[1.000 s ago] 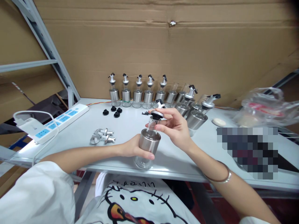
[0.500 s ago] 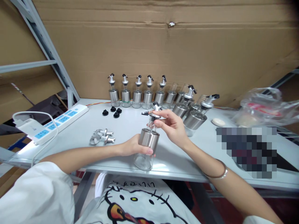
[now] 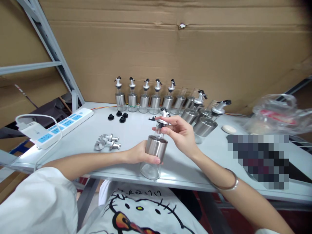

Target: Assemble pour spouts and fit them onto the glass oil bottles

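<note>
My left hand [image 3: 139,153] is wrapped round the steel sleeve of a glass oil bottle [image 3: 154,156], which it holds upright above the front edge of the grey table [image 3: 80,139]. My right hand [image 3: 181,131] pinches the pourer cap [image 3: 162,119] on the bottle's neck, with the spout pointing away from me. A silver bangle [image 3: 227,185] sits on my right wrist.
A row of finished bottles [image 3: 146,97] stands along the cardboard wall, and more bottles [image 3: 204,122] cluster at the right. Loose pourer spouts [image 3: 107,142] and black stoppers [image 3: 119,116] lie left of centre. A power strip [image 3: 58,125] lies at far left, a plastic bag [image 3: 278,113] at right.
My right hand has pressed the pourer cap lower onto the bottle's neck and turned slightly. My left hand has kept its grip on the bottle.
</note>
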Available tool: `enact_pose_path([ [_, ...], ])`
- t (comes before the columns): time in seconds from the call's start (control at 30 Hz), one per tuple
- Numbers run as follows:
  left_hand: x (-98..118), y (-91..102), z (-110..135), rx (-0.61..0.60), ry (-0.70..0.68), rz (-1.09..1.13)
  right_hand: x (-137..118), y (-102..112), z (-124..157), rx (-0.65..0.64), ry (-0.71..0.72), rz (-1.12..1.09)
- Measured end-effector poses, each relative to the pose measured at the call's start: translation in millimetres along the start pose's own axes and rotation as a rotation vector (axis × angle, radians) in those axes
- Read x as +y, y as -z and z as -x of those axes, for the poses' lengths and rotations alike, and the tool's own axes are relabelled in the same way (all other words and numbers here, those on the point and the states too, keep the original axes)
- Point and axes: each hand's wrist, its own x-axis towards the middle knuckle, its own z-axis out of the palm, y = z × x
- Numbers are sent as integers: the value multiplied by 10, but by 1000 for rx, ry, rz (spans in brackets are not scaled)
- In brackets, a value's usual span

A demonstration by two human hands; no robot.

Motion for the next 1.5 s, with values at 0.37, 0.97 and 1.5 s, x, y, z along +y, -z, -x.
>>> enact_pose_path([
  [0.37,-42,-5,16,-14,-24,-32,-85,28,-34,-77,18,24],
  [0.97,458,6,-316,391,-258,-303,-446,305,-42,83,410,525],
  [1.5,287,499,-1837,602,-346,-463,-781,1623,-782,332,111,1079],
])
